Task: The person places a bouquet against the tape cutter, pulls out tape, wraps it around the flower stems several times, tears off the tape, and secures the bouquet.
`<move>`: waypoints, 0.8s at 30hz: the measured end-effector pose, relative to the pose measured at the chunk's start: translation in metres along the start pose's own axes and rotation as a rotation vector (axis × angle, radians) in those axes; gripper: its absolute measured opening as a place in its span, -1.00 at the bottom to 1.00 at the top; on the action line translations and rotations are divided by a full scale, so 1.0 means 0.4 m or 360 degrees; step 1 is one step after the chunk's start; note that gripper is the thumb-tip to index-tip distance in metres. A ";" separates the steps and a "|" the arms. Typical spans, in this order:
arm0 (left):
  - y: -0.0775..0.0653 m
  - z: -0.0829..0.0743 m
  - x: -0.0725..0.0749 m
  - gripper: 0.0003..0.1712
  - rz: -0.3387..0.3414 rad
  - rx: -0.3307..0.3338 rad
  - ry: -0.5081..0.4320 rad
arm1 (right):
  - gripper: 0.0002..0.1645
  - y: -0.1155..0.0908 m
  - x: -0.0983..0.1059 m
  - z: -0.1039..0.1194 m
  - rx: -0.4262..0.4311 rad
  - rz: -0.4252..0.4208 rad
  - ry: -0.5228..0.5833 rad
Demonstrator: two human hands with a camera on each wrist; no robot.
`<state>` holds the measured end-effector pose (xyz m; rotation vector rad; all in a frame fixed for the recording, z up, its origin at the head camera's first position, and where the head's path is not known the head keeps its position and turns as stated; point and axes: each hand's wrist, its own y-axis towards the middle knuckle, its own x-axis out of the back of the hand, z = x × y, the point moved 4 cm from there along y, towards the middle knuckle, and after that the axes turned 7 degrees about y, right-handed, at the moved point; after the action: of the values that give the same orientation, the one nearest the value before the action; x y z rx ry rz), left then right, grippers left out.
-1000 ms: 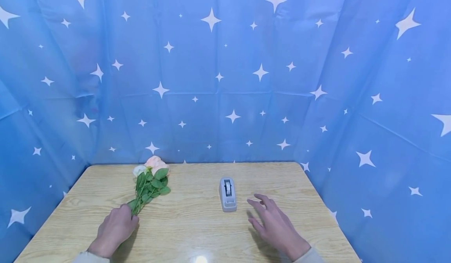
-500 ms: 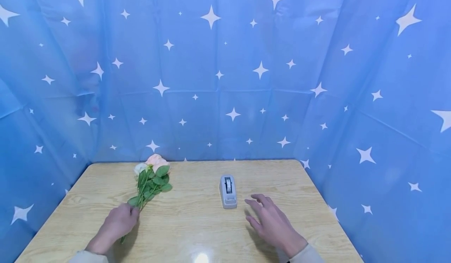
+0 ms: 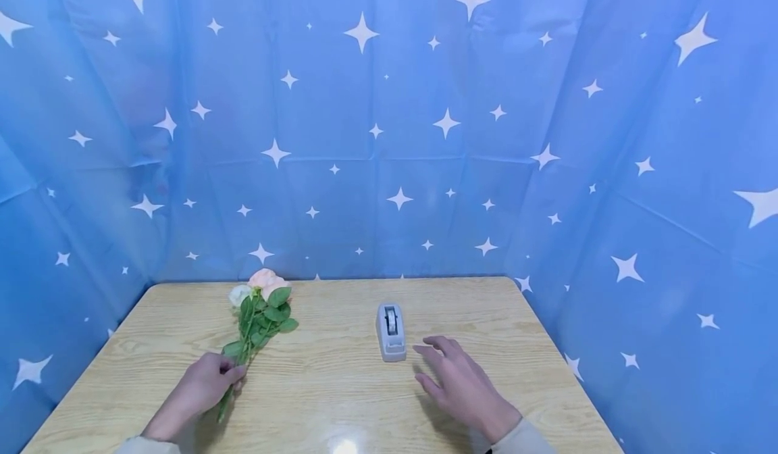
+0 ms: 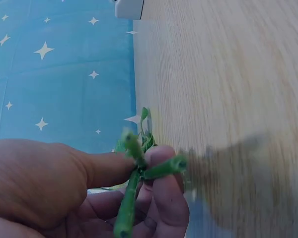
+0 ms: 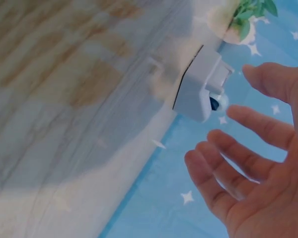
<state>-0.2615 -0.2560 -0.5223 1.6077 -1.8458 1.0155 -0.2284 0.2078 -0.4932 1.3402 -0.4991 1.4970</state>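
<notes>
A small bunch of flowers (image 3: 261, 319), with pink and white blooms and green leaves, lies slanted at the table's left. My left hand (image 3: 200, 383) pinches its stems between thumb and fingers. Three cut stem ends (image 4: 139, 173) point at the left wrist camera. Right of the table's middle stands a grey tape dispenser (image 3: 392, 332) with a roll of tape in it. Just to its right is my right hand (image 3: 462, 386), fingers spread and holding nothing. The right wrist view shows the dispenser (image 5: 198, 84) apart from the fingertips (image 5: 236, 113).
The wooden table (image 3: 328, 400) has rounded back corners. A blue curtain (image 3: 340, 123) with white stars hangs behind it and along both sides. Light glares off the tabletop near the front.
My left hand has turned and its hold has shifted, so more of the lower stems shows below it. The right hand has drifted slightly left, nearer the tape dispenser.
</notes>
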 end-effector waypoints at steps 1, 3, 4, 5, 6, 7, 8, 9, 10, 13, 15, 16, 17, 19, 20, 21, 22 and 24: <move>-0.001 0.002 0.001 -0.56 0.0002 -0.0001 -0.0006 | -0.42 0.002 -0.002 0.004 0.0008 0.0000 0.0002; -0.004 0.004 0.002 -0.56 0.0005 -0.0012 -0.0004 | -0.42 0.005 -0.004 0.011 0.0021 0.0003 0.0008; -0.004 0.004 0.003 -0.56 0.0007 -0.0010 -0.0007 | -0.42 0.007 -0.005 0.015 0.0025 0.0003 0.0012; -0.005 0.004 0.004 -0.57 0.0008 -0.0014 -0.0005 | -0.42 0.008 -0.006 0.018 0.0029 0.0003 0.0016; -0.006 0.005 0.004 -0.57 0.0012 -0.0016 -0.0016 | -0.42 0.010 -0.007 0.022 0.0032 0.0003 0.0020; -0.007 0.004 0.005 -0.58 0.0018 -0.0017 -0.0029 | -0.42 0.012 -0.008 0.026 0.0035 0.0003 0.0025; -0.008 0.004 0.004 -0.59 0.0024 -0.0023 -0.0049 | -0.41 0.014 -0.008 0.029 0.0038 0.0002 0.0032; -0.008 0.003 0.005 -0.60 0.0028 -0.0022 -0.0069 | -0.42 0.017 -0.009 0.033 0.0041 0.0003 0.0037; -0.009 0.002 0.005 -0.61 0.0030 -0.0021 -0.0092 | -0.42 0.019 -0.009 0.037 0.0046 0.0004 0.0042; -0.012 -0.003 0.006 -0.63 0.0015 -0.0027 -0.0123 | -0.42 0.027 -0.009 0.047 0.0059 -0.0001 0.0051; -0.014 -0.009 0.006 -0.64 0.0004 -0.0031 -0.0137 | -0.43 0.030 -0.008 0.051 0.0070 -0.0013 0.0041; -0.016 -0.012 0.004 -0.65 0.0001 -0.0036 -0.0148 | -0.43 0.031 -0.007 0.053 0.0071 -0.0023 0.0035; -0.016 -0.016 0.002 -0.66 -0.0004 -0.0042 -0.0157 | -0.43 0.031 -0.006 0.053 0.0069 -0.0033 0.0027; -0.018 -0.022 -0.004 -0.68 0.0002 -0.0070 -0.0186 | -0.44 0.030 -0.005 0.055 0.0059 -0.0045 0.0015; -0.019 -0.024 -0.008 -0.69 0.0012 -0.0075 -0.0212 | -0.44 0.028 -0.005 0.055 0.0050 -0.0047 0.0014; -0.019 -0.026 -0.011 -0.71 0.0019 -0.0076 -0.0237 | -0.44 0.027 -0.006 0.055 0.0043 -0.0045 0.0017; -0.018 -0.027 -0.015 -0.72 0.0023 -0.0074 -0.0255 | -0.45 0.026 -0.007 0.056 0.0035 -0.0041 0.0020; -0.017 -0.029 -0.020 -0.72 0.0039 -0.0078 -0.0279 | -0.45 0.023 -0.009 0.059 0.0032 -0.0035 0.0026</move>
<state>-0.2545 -0.2422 -0.5199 1.6957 -1.9932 0.8555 -0.2255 0.1833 -0.4865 1.3443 -0.4587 1.4971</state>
